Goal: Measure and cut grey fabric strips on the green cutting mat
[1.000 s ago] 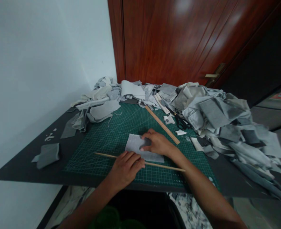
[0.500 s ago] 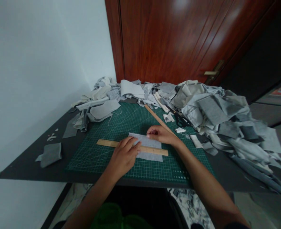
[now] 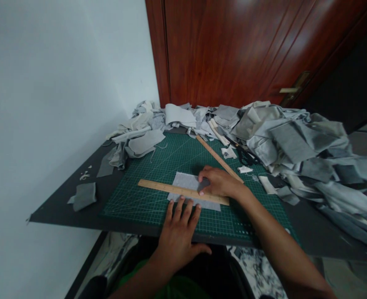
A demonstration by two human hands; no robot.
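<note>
A light grey rectangle of cloth [image 3: 183, 179] lies on the green cutting mat [image 3: 133, 203]. Across it runs a wooden ruler [image 3: 158, 186]. My left hand [image 3: 178, 230] is open, its fingers spread and pointing away from me, with fingertips at the cloth's near edge just below the ruler. My right hand [image 3: 219, 182] arches over the cloth's right part, thumb at the ruler and forefinger curved farther up, the two apart. Between them is a dark grey patch, which may be shadow. The other fingers are partly hidden.
A second wooden ruler [image 3: 217, 157] lies slanted behind my right hand. Black scissors [image 3: 247, 157] rest beside a large heap of grey fabric [image 3: 292, 141]. More scraps [image 3: 142, 143] are piled at the back left. A folded grey piece [image 3: 85, 196] lies near the table's left edge.
My left hand has come off the ruler toward me and spread its fingers. My right hand has shifted from the cloth's far edge down to the ruler. The view has swung slightly left.
</note>
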